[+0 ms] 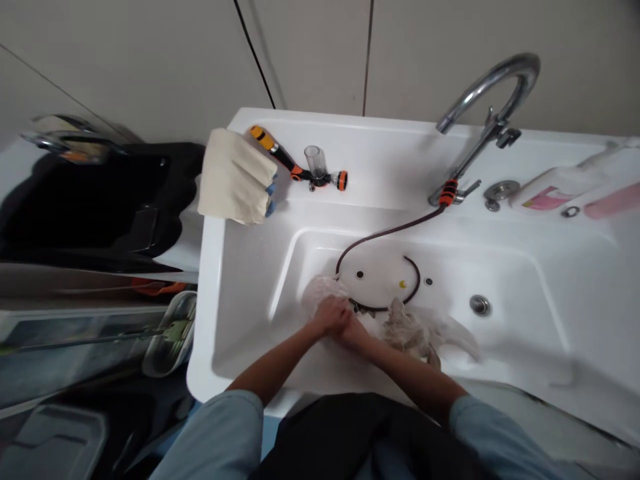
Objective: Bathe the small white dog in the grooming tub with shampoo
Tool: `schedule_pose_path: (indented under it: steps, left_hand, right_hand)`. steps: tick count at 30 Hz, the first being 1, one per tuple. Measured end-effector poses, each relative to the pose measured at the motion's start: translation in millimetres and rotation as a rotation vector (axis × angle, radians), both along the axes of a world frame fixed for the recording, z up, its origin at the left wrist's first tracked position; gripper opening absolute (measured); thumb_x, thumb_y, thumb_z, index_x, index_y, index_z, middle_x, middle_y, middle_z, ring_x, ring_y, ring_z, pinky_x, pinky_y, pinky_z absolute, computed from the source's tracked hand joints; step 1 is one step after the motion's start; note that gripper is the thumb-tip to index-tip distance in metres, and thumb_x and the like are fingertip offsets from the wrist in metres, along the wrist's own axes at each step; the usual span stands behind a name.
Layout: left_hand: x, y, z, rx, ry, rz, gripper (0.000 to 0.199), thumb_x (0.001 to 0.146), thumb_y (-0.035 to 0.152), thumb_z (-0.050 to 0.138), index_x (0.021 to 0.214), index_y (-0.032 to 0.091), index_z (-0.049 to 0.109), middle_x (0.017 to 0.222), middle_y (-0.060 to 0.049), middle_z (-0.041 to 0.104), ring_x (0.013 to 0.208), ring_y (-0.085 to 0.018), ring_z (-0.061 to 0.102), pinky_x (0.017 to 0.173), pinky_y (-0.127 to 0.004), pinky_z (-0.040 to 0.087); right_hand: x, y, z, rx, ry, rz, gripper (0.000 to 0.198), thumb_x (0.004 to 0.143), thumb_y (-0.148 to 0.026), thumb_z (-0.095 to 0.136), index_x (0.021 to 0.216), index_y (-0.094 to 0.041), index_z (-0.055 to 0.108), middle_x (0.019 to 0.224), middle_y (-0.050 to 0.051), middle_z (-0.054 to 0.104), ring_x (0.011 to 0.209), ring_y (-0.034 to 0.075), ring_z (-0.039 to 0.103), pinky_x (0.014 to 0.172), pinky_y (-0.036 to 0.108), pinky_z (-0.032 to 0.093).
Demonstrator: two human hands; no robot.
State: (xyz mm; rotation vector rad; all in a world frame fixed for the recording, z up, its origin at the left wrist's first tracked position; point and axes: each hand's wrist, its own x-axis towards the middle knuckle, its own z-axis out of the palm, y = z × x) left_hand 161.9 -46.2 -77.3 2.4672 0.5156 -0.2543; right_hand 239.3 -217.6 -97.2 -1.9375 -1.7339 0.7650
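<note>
Both my hands are together low in the white sink (250, 280). My left hand (330, 313) is closed on sheer, whitish crumpled material (320, 290), which looks like thin fabric or plastic. Pressed against it, my right hand (354, 332) is closed on the same material, its fingertips mostly hidden. To the right of my wrist lies a wet beige-and-white sheer bundle (413, 327) on the sink floor. A thin dark hose (385, 232) runs from the tap and loops just beyond my hands.
A curved chrome faucet (515, 67) rises at the back right, near pink-labelled white bottles (545, 190). On the back ledge lies an orange-and-black spray nozzle (305, 175). A cream cloth (233, 177) drapes over the left corner. A drain (481, 305) is at right.
</note>
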Motion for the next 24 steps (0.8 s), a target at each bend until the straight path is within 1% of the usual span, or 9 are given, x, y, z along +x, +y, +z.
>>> schedule_pose_path:
  steps: [4, 8, 10, 12, 15, 18, 20, 22, 24]
  left_hand:
    - [-4, -9, 13.5, 0.044, 0.153, -0.042, 0.033, 0.103, 0.03, 0.055, 0.098, 0.015, 0.084, 0.111, -0.024, 0.085, 0.116, -0.038, 0.081, 0.117, -0.054, 0.056]
    - [-10, -47, 25.2, 0.08, 0.085, -0.206, 0.046, 0.104, 0.031, 0.055, 0.135, 0.007, 0.079, 0.137, -0.027, 0.079, 0.13, -0.038, 0.076, 0.115, -0.05, 0.057]
    - [-18, -48, 33.1, 0.148, 0.096, -0.203, 0.044, 0.102, 0.031, 0.059, 0.133, 0.007, 0.08, 0.136, -0.027, 0.08, 0.13, -0.039, 0.075, 0.116, -0.052, 0.056]
    - [-30, -32, 41.9, 0.195, 0.163, -0.178, 0.034, 0.1, 0.029, 0.061, 0.113, 0.01, 0.086, 0.122, -0.026, 0.083, 0.122, -0.039, 0.078, 0.118, -0.054, 0.054]
    - [-52, -9, 50.6, 0.217, 0.17, -0.07, 0.031, 0.1, 0.024, 0.056, 0.098, 0.016, 0.086, 0.115, -0.022, 0.085, 0.121, -0.038, 0.078, 0.119, -0.056, 0.053]
    - [-73, -5, 50.5, 0.143, 0.053, -0.061, 0.037, 0.098, 0.024, 0.057, 0.122, 0.018, 0.085, 0.136, -0.019, 0.082, 0.13, -0.033, 0.076, 0.12, -0.05, 0.055]
    - [-81, -1, 49.5, 0.136, 0.053, -0.068, 0.042, 0.099, 0.027, 0.058, 0.132, 0.019, 0.082, 0.147, -0.019, 0.078, 0.138, -0.032, 0.073, 0.123, -0.049, 0.053]
    - [-82, 9, 50.8, 0.156, 0.225, -0.008, 0.039, 0.103, 0.029, 0.053, 0.124, 0.016, 0.084, 0.143, -0.023, 0.079, 0.138, -0.035, 0.073, 0.122, -0.052, 0.054]
    - [-74, 11, 52.8, 0.124, 0.436, 0.029, 0.042, 0.107, 0.032, 0.048, 0.114, 0.014, 0.086, 0.133, -0.026, 0.082, 0.13, -0.038, 0.078, 0.115, -0.053, 0.058]
  right_hand:
    - [17, -42, 33, -0.198, -0.187, 0.083, 0.062, 0.098, -0.016, 0.065, 0.159, -0.011, 0.065, 0.167, 0.027, 0.062, 0.155, 0.038, 0.061, 0.122, 0.052, 0.056]
    - [35, -38, 64, -0.51, -0.276, -0.147, 0.038, 0.112, -0.03, 0.055, 0.13, -0.008, 0.079, 0.131, 0.029, 0.081, 0.122, 0.038, 0.08, 0.102, 0.047, 0.063]
    - [40, -31, 70, -0.42, -0.22, -0.065, 0.036, 0.111, -0.022, 0.051, 0.129, -0.009, 0.079, 0.131, 0.026, 0.081, 0.122, 0.034, 0.078, 0.108, 0.044, 0.06]
    - [46, -34, 72, -0.28, -0.19, 0.055, 0.04, 0.106, -0.018, 0.057, 0.14, -0.009, 0.074, 0.148, 0.026, 0.075, 0.135, 0.033, 0.072, 0.116, 0.044, 0.055]
    - [52, -37, 69, -0.362, -0.237, -0.013, 0.037, 0.105, -0.028, 0.062, 0.132, -0.007, 0.079, 0.14, 0.029, 0.078, 0.134, 0.038, 0.073, 0.113, 0.048, 0.056]
    - [29, -13, 60, -0.47, -0.23, -0.091, 0.04, 0.112, -0.033, 0.051, 0.115, -0.011, 0.084, 0.114, 0.023, 0.086, 0.115, 0.035, 0.081, 0.103, 0.046, 0.061]
    - [3, 5, 50, -0.341, -0.12, 0.023, 0.037, 0.109, -0.029, 0.053, 0.126, -0.014, 0.082, 0.129, 0.019, 0.085, 0.122, 0.03, 0.08, 0.108, 0.043, 0.06]
    - [-5, 16, 41, -0.173, 0.03, 0.144, 0.043, 0.1, -0.032, 0.066, 0.137, -0.014, 0.078, 0.149, 0.021, 0.077, 0.139, 0.03, 0.072, 0.119, 0.043, 0.056]
    - [20, 21, 33, -0.252, 0.176, 0.136, 0.038, 0.086, -0.032, 0.083, 0.121, -0.017, 0.084, 0.137, 0.019, 0.083, 0.133, 0.032, 0.075, 0.119, 0.046, 0.056]
